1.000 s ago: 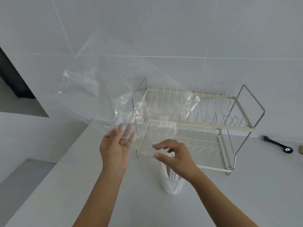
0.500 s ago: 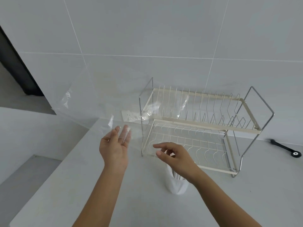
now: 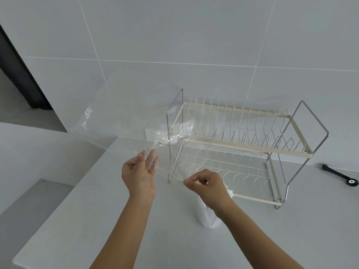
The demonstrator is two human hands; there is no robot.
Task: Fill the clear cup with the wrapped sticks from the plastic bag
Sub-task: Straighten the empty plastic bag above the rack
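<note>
We hold the plastic bag (image 3: pixel 124 121) up at 10 o'clock of the clear cup (image 3: pixel 208 216): our left hand (image 3: pixel 140 172) flat, grip spread behind the film; our right hand (image 3: pixel 206 184) pinching its lower edge. The cup stands on the table (image 3: pixel 97 220), already stuffed with wrapped sticks (image 3: pixel 230 191). The slack bag could drag across and tip it.

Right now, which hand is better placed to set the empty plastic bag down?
Probably the right hand: its fingertips pinch the plastic bag at its near edge, just above the cup. The left hand is open behind the film.
</note>
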